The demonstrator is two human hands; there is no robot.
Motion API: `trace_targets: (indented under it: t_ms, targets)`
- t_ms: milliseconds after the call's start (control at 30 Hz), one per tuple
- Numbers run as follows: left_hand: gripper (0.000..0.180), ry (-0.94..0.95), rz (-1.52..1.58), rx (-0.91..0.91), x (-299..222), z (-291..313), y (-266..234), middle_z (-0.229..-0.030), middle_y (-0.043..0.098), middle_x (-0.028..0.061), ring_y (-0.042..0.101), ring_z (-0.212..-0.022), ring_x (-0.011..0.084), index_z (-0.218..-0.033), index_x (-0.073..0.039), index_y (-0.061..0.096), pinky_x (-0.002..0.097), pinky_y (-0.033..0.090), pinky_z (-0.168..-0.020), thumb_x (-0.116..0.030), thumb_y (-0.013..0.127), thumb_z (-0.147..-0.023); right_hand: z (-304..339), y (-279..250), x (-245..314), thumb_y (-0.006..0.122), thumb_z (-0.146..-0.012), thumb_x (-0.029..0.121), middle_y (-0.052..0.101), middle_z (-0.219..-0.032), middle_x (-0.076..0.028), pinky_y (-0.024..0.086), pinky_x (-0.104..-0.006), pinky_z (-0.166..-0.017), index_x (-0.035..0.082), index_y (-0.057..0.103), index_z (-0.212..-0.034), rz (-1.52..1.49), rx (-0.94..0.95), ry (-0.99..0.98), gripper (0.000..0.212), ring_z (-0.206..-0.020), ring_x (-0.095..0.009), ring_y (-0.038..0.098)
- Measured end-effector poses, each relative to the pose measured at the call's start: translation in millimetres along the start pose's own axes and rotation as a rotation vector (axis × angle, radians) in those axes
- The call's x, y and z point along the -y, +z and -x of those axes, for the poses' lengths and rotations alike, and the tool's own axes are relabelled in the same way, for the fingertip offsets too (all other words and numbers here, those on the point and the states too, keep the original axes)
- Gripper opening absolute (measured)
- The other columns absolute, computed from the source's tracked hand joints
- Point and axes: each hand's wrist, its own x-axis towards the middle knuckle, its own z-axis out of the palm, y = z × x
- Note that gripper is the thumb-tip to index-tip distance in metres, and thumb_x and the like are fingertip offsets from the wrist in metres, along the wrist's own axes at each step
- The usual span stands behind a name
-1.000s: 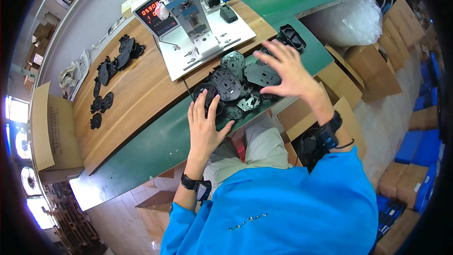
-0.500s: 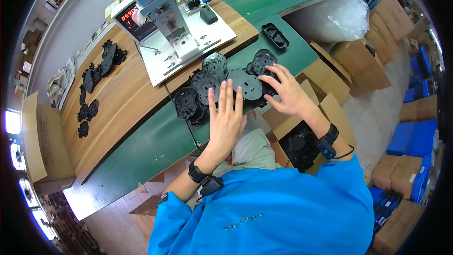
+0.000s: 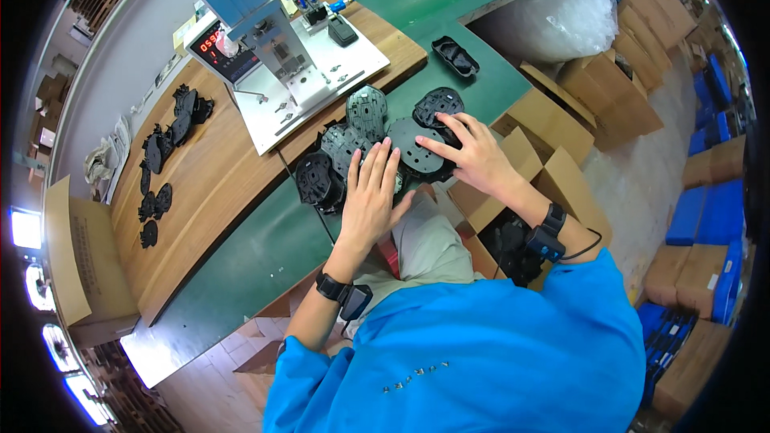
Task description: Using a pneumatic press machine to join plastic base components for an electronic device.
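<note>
A heap of dark oval plastic shells with moulded holes and ribs lies on the green bench in front of me. My left hand (image 3: pixel 370 192) rests over its near left side, fingers stretched out and thumb apart, holding nothing. Beside its fingertips is a ribbed shell (image 3: pixel 345 143); a deeper black shell (image 3: pixel 314 176) sits further left. My right hand (image 3: pixel 480 156) spreads over the right side, fingertips at a flat grey shell (image 3: pixel 417 143) and a rounder dark shell (image 3: pixel 437 104). Behind them leans an upright-looking grey-green shell (image 3: pixel 367 108). What lies under my palms is hidden.
A bench press (image 3: pixel 277 40) with a red digital display stands on a white plate (image 3: pixel 273 132) behind the heap. More black parts (image 3: pixel 172 124) line the wooden board at left. A black tray-like part (image 3: pixel 455 58) lies far right. Open cartons (image 3: pixel 553 124) stand beside the bench.
The whole view has shifted slightly. My left thumb has swung out from the palm. My right hand has moved left and lower, its index finger now reaching onto the flat grey shell.
</note>
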Motion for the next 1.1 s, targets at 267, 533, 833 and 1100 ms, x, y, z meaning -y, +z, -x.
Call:
trace_targets:
  t_ms: [267,533,833,1100]
  targets:
    - [0.066,0.013,0.045,-0.166,7,2,4,-0.152,0.057,0.0163,0.051,-0.144,0.0331,-0.144,-0.003,0.059,0.0515,0.035,-0.125,-0.020,0.083,-0.084,10,-17,-7,0.086,-0.064,0.004,0.065,-0.136,-0.007,0.056,-0.0442,-0.106,0.032,0.072,-0.136,-0.137,-0.084,0.070,0.078,-0.124,-0.034,0.058]
    - [0.057,-0.006,0.043,-0.168,4,4,2,-0.151,0.058,0.0157,0.053,-0.142,0.0334,-0.137,-0.002,0.063,0.0514,0.036,-0.124,-0.018,0.082,-0.086,-2,-35,-15,0.088,-0.063,0.002,0.069,-0.132,-0.010,0.051,-0.0434,-0.108,0.018,0.074,-0.133,-0.490,-0.160,0.245,0.073,-0.123,-0.035,0.060]
    - [0.053,0.001,0.045,-0.178,4,5,5,-0.151,0.058,0.0160,0.053,-0.142,0.0345,-0.134,-0.002,0.064,0.0522,0.037,-0.124,-0.017,0.081,-0.086,21,-27,-5,0.077,-0.098,0.016,0.066,-0.139,-0.014,0.054,-0.0457,-0.108,0.004,0.060,-0.142,-1.466,-0.375,0.714,0.048,-0.127,-0.025,0.064]
    - [0.051,0.004,0.030,-0.175,6,4,5,-0.152,0.058,0.0149,0.053,-0.142,0.0339,-0.133,-0.003,0.065,0.0520,0.037,-0.123,-0.014,0.081,-0.086,137,-55,-11,0.066,-0.106,0.021,0.055,-0.152,-0.013,0.048,-0.0570,-0.118,0.008,0.046,-0.154,-1.626,-0.716,0.862,0.054,-0.139,-0.031,0.056]
